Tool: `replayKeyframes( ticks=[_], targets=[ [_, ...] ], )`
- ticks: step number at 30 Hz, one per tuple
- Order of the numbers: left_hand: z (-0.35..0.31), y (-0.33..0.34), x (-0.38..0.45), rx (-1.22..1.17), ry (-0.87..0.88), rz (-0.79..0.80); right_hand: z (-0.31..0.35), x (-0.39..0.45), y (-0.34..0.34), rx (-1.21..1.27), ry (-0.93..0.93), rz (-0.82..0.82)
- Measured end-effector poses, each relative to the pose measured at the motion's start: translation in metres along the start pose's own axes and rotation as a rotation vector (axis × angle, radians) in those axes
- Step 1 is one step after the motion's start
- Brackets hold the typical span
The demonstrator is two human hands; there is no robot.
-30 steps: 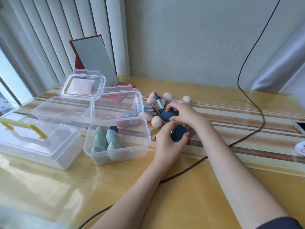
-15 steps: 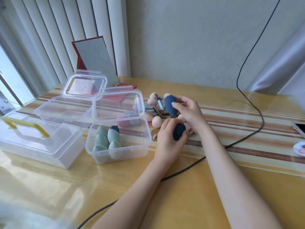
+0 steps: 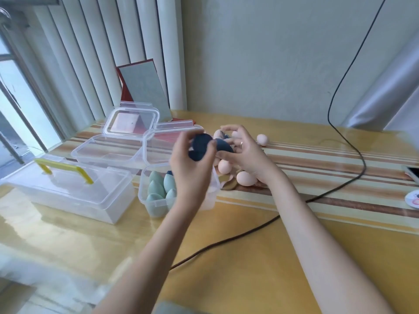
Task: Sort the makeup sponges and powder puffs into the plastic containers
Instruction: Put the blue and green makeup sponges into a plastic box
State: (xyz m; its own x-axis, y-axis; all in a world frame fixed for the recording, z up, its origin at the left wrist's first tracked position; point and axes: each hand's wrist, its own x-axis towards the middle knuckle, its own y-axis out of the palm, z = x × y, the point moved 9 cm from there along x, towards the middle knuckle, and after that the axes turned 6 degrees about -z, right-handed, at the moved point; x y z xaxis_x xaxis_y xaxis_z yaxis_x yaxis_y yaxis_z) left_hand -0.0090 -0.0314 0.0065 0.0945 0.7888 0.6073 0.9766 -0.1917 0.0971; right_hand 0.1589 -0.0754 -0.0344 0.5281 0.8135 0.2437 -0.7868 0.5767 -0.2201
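Since the view half a second ago, both hands have risen from the table [image 3: 226, 257] and travelled left: the left hand [image 3: 192, 168], formerly low beside the loose pile, is now raised above the near container [image 3: 158, 200], and the right hand [image 3: 244, 155] has followed it, leaving the pile underneath. This indicates that the two dark sponges are selected and in transfer; judged from the present layout, the placing step is in hand, not completed. The near container already holds several green sponges [image 3: 156, 189] standing on end, with one dark piece partly visible behind them. The two open containers behind it, the nearer being the rear container [image 3: 108, 150], appear to hold little or nothing, though the clear walls make this uncertain. The handled box [image 3: 68, 189] with the yellow handle stands closed at the far left. The left hand grips one navy sponge [image 3: 200, 147], fingers curled round it, directly over the near container's rear edge. The right hand holds a second navy sponge [image 3: 223, 147] against the palm with the fingers spread loosely above it; the two sponges are touching or nearly so. The pink sponges [image 3: 246, 177] remain unsorted on the striped runner [image 3: 340, 168], below and just beyond the right hand.
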Motion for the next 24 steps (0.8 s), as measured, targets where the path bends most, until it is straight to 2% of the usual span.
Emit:
replayKeyframes(
  ticks=[6, 12, 16, 21, 24],
  targets=[
    [0.035, -0.067, 0.053, 0.126, -0.088, -0.108, 0.015, 0.001, 0.066, -0.336, -0.092, 0.197],
    [0.053, -0.072, 0.055, 0.228, -0.003, 0.005, 0.015, 0.006, 0.083, -0.501, -0.079, 0.124],
    [0.060, -0.075, 0.057, 0.217, -0.021, 0.017, 0.004, 0.005, 0.091, -0.562, -0.041, 0.159],
    [0.060, -0.069, 0.056, 0.152, -0.032, 0.063, 0.000, 0.004, 0.094, -0.647, -0.057, 0.142],
    [0.062, -0.059, 0.056, 0.065, -0.102, 0.132, -0.002, 0.005, 0.095, -0.681, -0.052, 0.104]
  ],
)
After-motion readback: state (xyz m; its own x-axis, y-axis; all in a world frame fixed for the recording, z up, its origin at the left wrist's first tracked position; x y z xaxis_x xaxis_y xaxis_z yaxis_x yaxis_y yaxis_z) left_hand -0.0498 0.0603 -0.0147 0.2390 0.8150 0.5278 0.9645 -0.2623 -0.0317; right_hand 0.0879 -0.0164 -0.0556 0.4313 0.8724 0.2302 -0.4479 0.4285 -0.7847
